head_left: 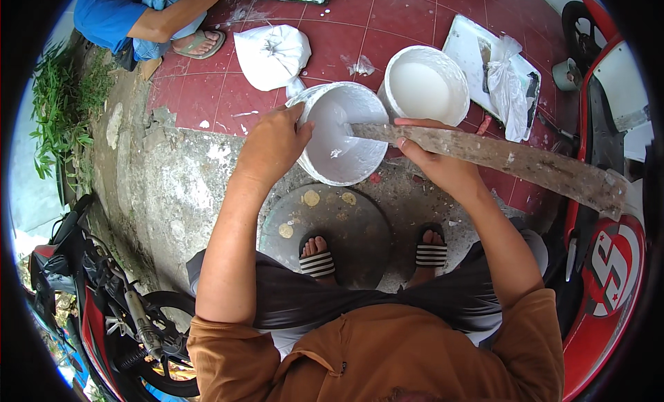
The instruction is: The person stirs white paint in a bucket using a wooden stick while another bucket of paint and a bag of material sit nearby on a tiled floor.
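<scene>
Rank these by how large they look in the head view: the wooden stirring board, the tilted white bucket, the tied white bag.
1. wooden stirring board, longest.
2. tilted white bucket.
3. tied white bag, though it lies farther off, so true size is unsure.

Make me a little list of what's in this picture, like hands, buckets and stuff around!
left hand: grips the rim of the tilted white bucket
right hand: holds a long wooden stick, its tip inside that bucket
second bucket: upright behind, holding white liquid
white sack: tied, on the red tiles
feet: striped sandals by a round metal cover
</scene>
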A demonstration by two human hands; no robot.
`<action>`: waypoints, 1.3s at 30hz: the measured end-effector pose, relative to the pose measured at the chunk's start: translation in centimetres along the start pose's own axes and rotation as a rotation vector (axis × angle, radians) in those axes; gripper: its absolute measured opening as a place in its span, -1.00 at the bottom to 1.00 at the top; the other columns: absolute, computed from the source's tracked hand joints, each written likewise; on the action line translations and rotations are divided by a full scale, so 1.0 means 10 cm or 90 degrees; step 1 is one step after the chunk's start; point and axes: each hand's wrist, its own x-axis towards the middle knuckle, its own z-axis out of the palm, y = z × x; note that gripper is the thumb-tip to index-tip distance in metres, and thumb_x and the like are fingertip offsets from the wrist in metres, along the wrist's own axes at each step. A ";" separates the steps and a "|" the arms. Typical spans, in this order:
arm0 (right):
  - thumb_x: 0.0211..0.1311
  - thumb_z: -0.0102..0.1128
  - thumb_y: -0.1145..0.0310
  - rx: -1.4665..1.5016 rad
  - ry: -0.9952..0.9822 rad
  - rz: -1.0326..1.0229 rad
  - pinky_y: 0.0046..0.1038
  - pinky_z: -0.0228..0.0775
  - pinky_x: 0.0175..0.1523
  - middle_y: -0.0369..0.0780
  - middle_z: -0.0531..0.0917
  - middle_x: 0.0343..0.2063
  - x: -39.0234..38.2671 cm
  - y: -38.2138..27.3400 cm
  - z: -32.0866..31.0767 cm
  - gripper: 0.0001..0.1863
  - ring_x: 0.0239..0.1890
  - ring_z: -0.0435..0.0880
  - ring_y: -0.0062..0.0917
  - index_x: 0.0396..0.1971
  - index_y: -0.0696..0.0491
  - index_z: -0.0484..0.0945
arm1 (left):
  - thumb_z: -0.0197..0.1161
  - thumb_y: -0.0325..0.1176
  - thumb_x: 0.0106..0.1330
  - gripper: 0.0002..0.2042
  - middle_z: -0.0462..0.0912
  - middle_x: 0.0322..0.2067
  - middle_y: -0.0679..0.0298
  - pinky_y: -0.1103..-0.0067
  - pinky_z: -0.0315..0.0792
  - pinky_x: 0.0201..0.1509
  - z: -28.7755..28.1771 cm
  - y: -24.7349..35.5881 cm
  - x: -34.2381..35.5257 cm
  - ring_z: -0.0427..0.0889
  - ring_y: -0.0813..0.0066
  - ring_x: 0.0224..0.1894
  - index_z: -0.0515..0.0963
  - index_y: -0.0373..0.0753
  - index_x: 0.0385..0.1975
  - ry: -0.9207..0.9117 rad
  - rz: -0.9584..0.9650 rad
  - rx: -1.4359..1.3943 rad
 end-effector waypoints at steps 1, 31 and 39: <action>0.28 0.36 0.27 -0.059 -0.004 -0.017 -0.45 0.54 -0.01 -0.23 0.78 -0.30 -0.01 -0.01 -0.01 -0.70 -0.20 0.74 -0.55 -0.02 0.00 0.74 | 0.25 -0.21 0.40 -0.68 0.65 -0.32 -0.06 0.19 0.53 -0.12 0.02 -0.01 -0.01 0.69 -0.03 -0.28 0.61 -0.34 -0.03 0.013 0.004 0.003; 0.32 0.36 0.24 0.111 -0.106 0.105 -0.52 0.53 -0.17 -0.29 0.77 -0.40 -0.10 -0.09 0.16 -0.68 -0.39 0.71 -0.64 0.02 0.01 0.72 | 0.18 -0.21 0.46 -0.66 0.69 -0.26 -0.11 0.18 0.53 -0.05 -0.01 0.01 0.02 0.71 -0.08 -0.21 0.61 -0.32 0.05 -0.017 0.000 -0.011; 0.31 0.39 0.26 0.153 0.051 0.003 -0.53 0.53 -0.05 -0.31 0.78 -0.22 0.01 -0.04 -0.04 -0.67 -0.21 0.67 -0.66 0.02 0.05 0.73 | 0.18 -0.20 0.46 -0.63 0.70 -0.24 -0.11 0.20 0.54 -0.02 -0.05 0.02 0.02 0.72 -0.05 -0.19 0.60 -0.32 0.10 -0.026 -0.020 -0.010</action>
